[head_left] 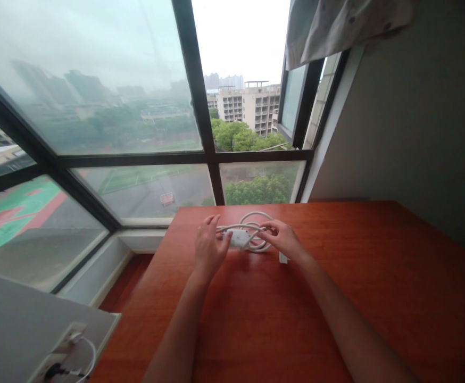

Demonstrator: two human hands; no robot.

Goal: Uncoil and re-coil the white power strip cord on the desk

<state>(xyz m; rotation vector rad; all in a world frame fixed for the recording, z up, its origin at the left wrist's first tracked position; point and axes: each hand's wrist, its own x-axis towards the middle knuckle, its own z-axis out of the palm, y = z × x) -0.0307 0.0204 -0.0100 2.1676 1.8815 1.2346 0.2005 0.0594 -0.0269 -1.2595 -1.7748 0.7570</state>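
Observation:
A white power strip (238,238) lies near the far edge of the wooden table, its pale cable (256,215) looped loosely around and over it. My left hand (210,246) is at the strip's left end, thumb in front and fingers curved behind, gripping it. On the other side, my right hand (284,239) pinches the cable loops between thumb and fingertips. Below that hand a white plug (283,258) hangs at or rests on the tabletop, partly covered by the hand. The far side of the strip is hidden by cable.
The reddish-brown table (256,314) reaches toward a dark-framed window (212,158), with one pane open at the right. A patterned curtain (344,26) hangs above. Wall sockets (63,346) with a plugged-in white cord are low at the left. A grey wall stands at right.

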